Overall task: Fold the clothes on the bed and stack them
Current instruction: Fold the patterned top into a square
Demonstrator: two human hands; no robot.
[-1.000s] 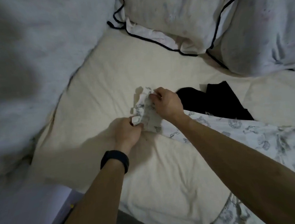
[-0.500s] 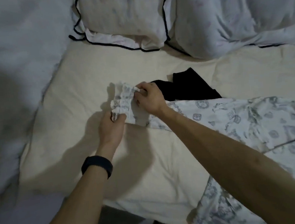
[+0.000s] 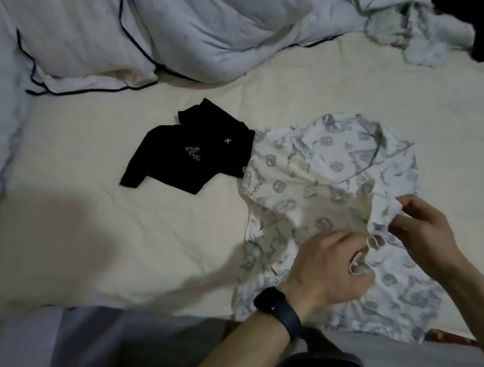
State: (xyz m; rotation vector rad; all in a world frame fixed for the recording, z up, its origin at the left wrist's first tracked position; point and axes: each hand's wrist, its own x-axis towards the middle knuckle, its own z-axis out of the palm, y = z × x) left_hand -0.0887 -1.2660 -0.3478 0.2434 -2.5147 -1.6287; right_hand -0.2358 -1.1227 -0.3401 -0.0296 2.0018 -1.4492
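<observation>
garment: printed pyjama top [image 3: 307,177] is lying rumpled on the cream bed sheet [image 3: 121,223], directly under both hands.
long axis: running from the near bed edge away to the piped collar, which is sitting beyond the fingertips; the hem end is lying below the wrists.
left hand [image 3: 327,266]: fingers [image 3: 355,258] are curling round a bunched fold of the top. They are blurred, but cloth is showing between them.
right hand [image 3: 423,231]: fingertips [image 3: 406,201] are pinching a raised edge of the same top, just beside the left fingers.
key relation: most of the cloth is spreading to the left of and beyond both grips. My read is that the next pull needs the hands parting along that edge to flatten it.
nearer hand: both are already on it, the left sitting closer to the garment's middle.
risk: the loose far side may be dragging along.
black T-shirt [image 3: 191,152]: lying beyond and left of the left fingers, touching the top's far left edge.
pillow [image 3: 82,42] and duvet [image 3: 221,30]: well beyond the fingertips.
unfolded heap [image 3: 413,16]: far beyond the right fingertips.
progress: early, nothing is looking stacked yet.
</observation>
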